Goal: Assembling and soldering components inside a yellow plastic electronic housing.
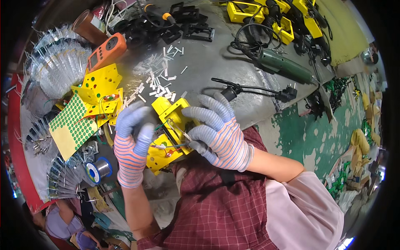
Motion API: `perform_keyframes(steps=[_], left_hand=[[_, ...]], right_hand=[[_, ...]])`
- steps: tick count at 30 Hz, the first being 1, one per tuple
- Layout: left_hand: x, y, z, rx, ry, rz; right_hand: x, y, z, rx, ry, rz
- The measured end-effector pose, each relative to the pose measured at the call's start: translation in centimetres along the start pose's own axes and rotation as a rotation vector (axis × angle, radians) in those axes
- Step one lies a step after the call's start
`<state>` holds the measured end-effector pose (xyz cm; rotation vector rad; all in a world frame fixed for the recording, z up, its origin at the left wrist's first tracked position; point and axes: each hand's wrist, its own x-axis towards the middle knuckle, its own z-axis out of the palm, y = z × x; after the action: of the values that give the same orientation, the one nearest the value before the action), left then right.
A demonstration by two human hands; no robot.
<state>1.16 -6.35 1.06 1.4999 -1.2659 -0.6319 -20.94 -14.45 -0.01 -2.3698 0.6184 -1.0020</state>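
A yellow housing (167, 109) with thin wires inside sits at the table's near edge in front of me. My right hand (221, 135), in a striped knit glove, grips its right side, with fingers over the edge and the thumb low by the wires. On its other side is my left hand (132, 143), gloved alike, fingers curved and thumb apart, with nothing visible between them. Below the housing lies a yellow panel (160, 160) with wires across it. White plastic pieces and screws (157, 81) are scattered just beyond the housing.
Left are more yellow panels (104, 81), a sheet of green dots (75, 127), an orange meter (106, 52) and a solder spool (99, 170). Right are a black plug and cord (287, 92) and a green power tool (285, 66). Yellow housings (246, 12) and black frames (198, 31) lie farther back.
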Motion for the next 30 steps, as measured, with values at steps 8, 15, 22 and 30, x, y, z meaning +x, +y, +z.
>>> perform_keyframes(steps=[8, 15, 22, 30], left_hand=[[5.2, 3.8, 1.2, 0.344, -0.723, 0.413], [4.8, 3.9, 2.1, 0.482, -0.622, 0.537], [1.5, 1.1, 1.7, 0.17, -0.269, 0.267], [0.6, 1.7, 3.7, 0.322, -0.168, 0.385]], right_hand=[[-0.8, 0.7, -1.2, 0.009, -0.004, -0.002], [-0.7, 1.2, -1.5, 0.05, -0.024, 0.008], [-0.4, 1.9, -2.6, 0.027, -0.113, -0.103], [2.1, -0.9, -4.2, 0.476, -0.282, 0.443]])
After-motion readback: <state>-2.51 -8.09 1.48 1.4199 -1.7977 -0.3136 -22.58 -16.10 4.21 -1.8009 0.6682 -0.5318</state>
